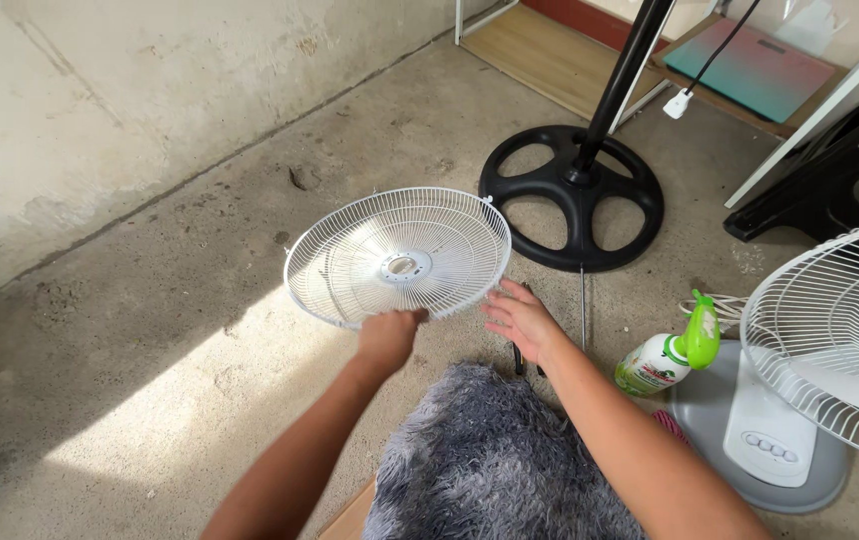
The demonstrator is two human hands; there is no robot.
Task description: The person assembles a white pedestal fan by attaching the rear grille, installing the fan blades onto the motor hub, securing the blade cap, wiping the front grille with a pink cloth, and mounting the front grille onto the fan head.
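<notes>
Here we hold a round white fan grille (398,256) tilted above the concrete floor (150,330), its hub plate facing us. Our left hand (388,338) is closed on the grille's near rim, fingers curled over the wire. Our right hand (520,318) lies open just beside the rim on its right side, fingers spread; we cannot tell whether the fingertips touch the wire. Behind the grille stands a black round fan base (572,196) with a black pole (622,75) rising from it. To our right a spray bottle with a green trigger head (672,356) lies near a white table fan (830,340) on its grey base. A shaggy grey rug (490,460) lies just below our forearms.
</notes>
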